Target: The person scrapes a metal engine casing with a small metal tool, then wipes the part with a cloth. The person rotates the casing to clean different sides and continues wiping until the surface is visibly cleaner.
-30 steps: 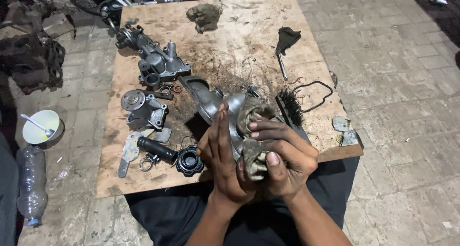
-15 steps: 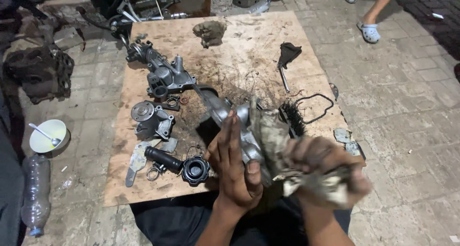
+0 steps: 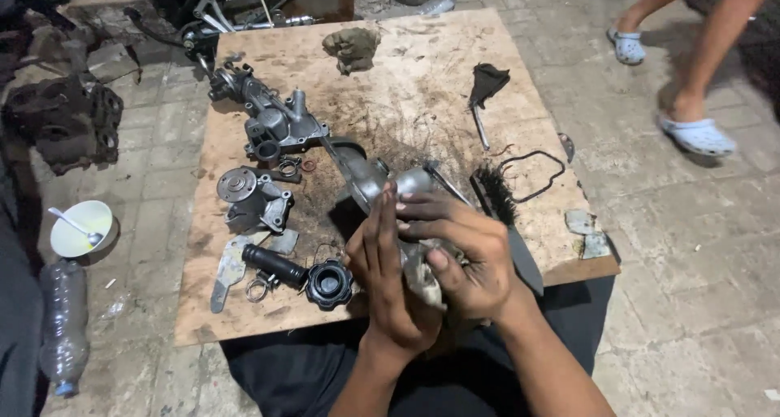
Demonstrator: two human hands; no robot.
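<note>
Both hands meet over a grey metal engine housing (image 3: 370, 177) at the front of a stained plywood board (image 3: 422, 68). My left hand (image 3: 390, 275) grips the housing's near end from the left, fingers spread upward. My right hand (image 3: 463, 254) is closed on a dirty rag (image 3: 422, 277) and presses it against the same part. The part's near end is hidden behind my hands.
On the board lie a long metal casting (image 3: 272, 116), a pump piece (image 3: 252, 198), a black hose with cap (image 3: 313, 277), a black brush (image 3: 494, 196), a gasket loop (image 3: 532, 173) and a crumpled rag (image 3: 352, 47). A white bowl (image 3: 80, 229) and plastic bottle (image 3: 63, 328) sit left. Another person's sandalled feet (image 3: 691, 133) are at right.
My right hand swung out to the right with the rag, then came back onto the housing. The camera tilted, and another person's feet came into view at the right.
</note>
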